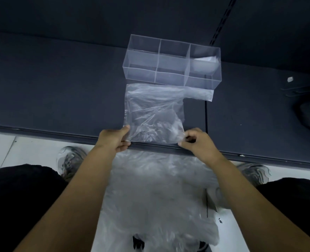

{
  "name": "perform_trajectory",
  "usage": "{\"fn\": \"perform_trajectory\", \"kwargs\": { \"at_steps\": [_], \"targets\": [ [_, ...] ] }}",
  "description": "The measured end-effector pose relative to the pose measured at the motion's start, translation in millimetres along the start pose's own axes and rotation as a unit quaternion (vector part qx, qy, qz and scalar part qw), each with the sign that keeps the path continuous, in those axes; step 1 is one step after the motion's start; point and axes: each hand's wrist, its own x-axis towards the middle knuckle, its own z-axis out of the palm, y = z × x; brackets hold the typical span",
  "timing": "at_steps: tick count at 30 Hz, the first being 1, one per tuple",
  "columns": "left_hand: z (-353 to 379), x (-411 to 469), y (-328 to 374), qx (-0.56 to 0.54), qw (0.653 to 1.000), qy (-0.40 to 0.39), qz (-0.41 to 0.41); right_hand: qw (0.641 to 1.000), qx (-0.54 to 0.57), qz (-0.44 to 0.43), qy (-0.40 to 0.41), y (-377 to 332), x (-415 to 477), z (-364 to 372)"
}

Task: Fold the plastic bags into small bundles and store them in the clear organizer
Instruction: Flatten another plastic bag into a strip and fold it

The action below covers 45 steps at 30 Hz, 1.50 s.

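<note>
Left hand (114,140): thumb on top and fingers curled under, gripping the near-left corner of a translucent crinkled plastic bag (154,110). Right hand (196,142): thumb and forefinger pinching the near-right corner of the same bag. Both hands sit at the near edge of the dark matte table surface (59,88).

Bag position: spread roughly flat, running from the near edge to the front wall of the clear six-compartment acrylic organizer (141,70). One handle strip sticks out to the right at the far end.

Progress: early.
- The far-right compartment holds a pale rounded plastic bundle (203,67), probably one bag already stored.
- The other five compartments look empty.
- The bag in hand is flattened but shows no fold yet.
- A loose heap of translucent plastic bags (159,193) lies below the near edge, between the knees, waiting its turn.

Room:
- Open dark surface lies left and right of the bag.
- A thin seam (206,115) runs just right of it.
- The organizer closes off the far side, so a fold away from the body has to stop short of its wall.
- A small pale object (289,79) sits well apart, toward the right.
</note>
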Motion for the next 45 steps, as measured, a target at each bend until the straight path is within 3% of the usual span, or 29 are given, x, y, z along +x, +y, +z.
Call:
{"fn": "perform_trajectory", "kwargs": {
  "at_steps": [4, 10, 13, 16, 23, 28, 30, 34, 38, 42, 45],
  "targets": [
    [3, -5, -3, -0.051, 0.998, -0.016, -0.012, 0.996, 0.089, 0.024, 0.011, 3, -6, -19],
    [2, -4, -5, -0.073, 0.997, -0.006, 0.002, 0.989, 0.078, 0.032, 0.122, 15, -8, -75],
    [4, -4, -9, -0.068, 0.998, -0.014, 0.003, 0.965, 0.147, 0.088, 0.198, 26, -3, -90],
    [6, -4, -13, -0.058, 0.998, -0.02, 0.005, 0.945, 0.224, 0.155, 0.18, 33, -1, -80],
    [6, -8, -16, -0.042, 0.999, -0.013, 0.005, 0.958, 0.099, 0.173, 0.207, 13, 30, -51],
    [9, -8, -15, -0.036, 0.999, -0.008, 0.002, 0.959, -0.085, 0.216, 0.16, -9, 49, -47],
    [9, -8, -15, -0.037, 0.999, -0.005, 0.0, 0.956, -0.101, 0.223, 0.164, -7, 51, -47],
    [9, -8, -16, -0.044, 0.999, 0.002, 0.005, 0.94, 0.091, 0.226, 0.24, 1, 39, -63],
    [14, -8, -21, -0.04, 0.999, -0.001, 0.019, 0.837, 0.401, 0.247, 0.28, 18, 15, -76],
    [17, -6, -26, -0.03, 0.999, -0.001, 0.025, 0.839, 0.362, 0.297, 0.276, 37, 2, -73],
    [18, -5, -28, -0.015, 0.999, 0.006, 0.037, 0.876, 0.276, 0.285, 0.273, 41, 5, -73]
  ]
}}
